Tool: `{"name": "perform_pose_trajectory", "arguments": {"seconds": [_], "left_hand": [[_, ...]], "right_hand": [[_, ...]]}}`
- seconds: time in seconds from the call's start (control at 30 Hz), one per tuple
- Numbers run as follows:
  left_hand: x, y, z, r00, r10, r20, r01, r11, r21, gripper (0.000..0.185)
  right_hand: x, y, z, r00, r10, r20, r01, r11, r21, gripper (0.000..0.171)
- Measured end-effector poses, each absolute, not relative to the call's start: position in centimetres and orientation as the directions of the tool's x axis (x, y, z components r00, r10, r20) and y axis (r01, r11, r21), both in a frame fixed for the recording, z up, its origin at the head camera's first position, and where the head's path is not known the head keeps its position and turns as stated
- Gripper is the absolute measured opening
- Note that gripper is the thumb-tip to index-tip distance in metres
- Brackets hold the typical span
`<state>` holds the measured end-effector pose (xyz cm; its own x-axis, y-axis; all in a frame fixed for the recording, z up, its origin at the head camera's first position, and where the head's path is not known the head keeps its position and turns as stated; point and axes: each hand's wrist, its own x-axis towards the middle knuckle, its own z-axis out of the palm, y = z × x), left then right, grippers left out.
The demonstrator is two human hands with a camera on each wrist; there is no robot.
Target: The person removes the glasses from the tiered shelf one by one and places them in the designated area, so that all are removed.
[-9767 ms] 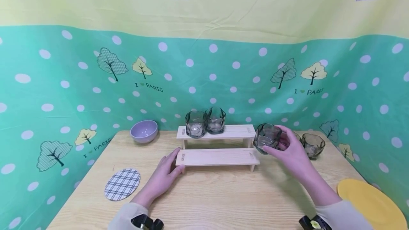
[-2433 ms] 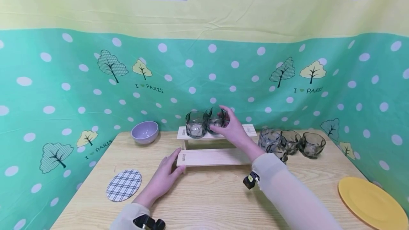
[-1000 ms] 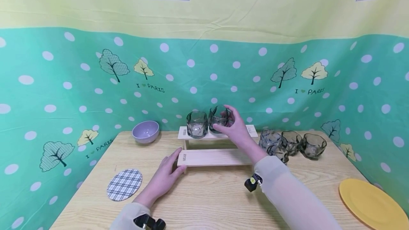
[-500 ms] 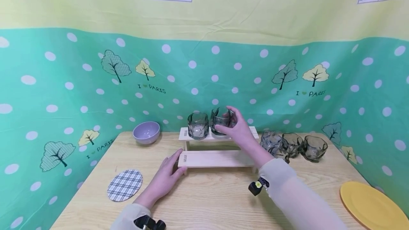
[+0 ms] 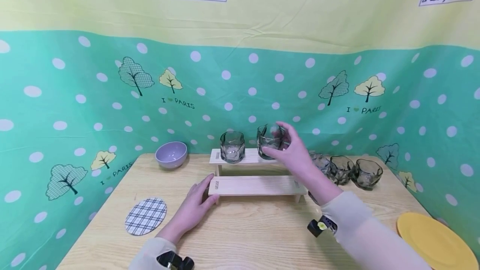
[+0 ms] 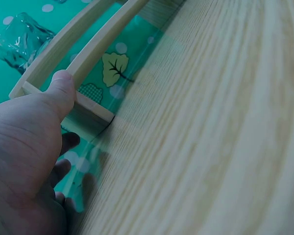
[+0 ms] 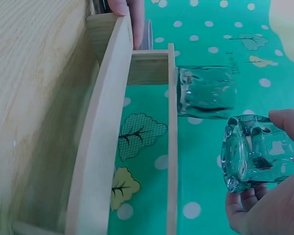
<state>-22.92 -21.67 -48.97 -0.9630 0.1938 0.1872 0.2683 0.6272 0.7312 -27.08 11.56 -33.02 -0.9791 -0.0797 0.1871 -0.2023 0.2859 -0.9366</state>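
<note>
My right hand [image 5: 296, 155] holds a smoky faceted glass [image 5: 268, 143] between thumb and fingers over the upper tier of a two-tier wooden shelf [image 5: 258, 185]. The right wrist view shows a gap between the base of this held glass [image 7: 255, 152] and the shelf board. A second, matching glass [image 5: 232, 147] stands on the upper tier, toward its left end. At the left end of the lower tier, my left hand [image 5: 193, 203] grips the board. Its thumb [image 6: 62, 85] lies on the board's edge in the left wrist view, with the fingers on the other side.
Several smoky glasses [image 5: 366, 174] stand close together on the table right of the shelf, partly behind my right forearm. A purple bowl [image 5: 171, 155] sits back left, a checked round mat [image 5: 146, 216] front left, and a yellow plate [image 5: 435, 238] front right. Patterned cloth [image 5: 251, 78] hangs behind.
The glass from my right hand earlier has joined those on the right of the table. Since then that hand has lifted another from the upper tier and moved it right. Left hand unchanged.
</note>
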Motion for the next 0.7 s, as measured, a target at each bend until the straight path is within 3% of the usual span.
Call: {"name": "perform_pose_trajectory", "arguments": {"seconds": [0.7], "left_hand": [[-23.2, -21.9, -49.2, -0.958, 0.212, 0.192, 0.285, 0.63, 0.723, 0.077]], "right_hand": [[-22.8, 18.9, -31.5, -0.978, -0.053, 0.202, -0.206, 0.393, -0.896, 0.11]]}}
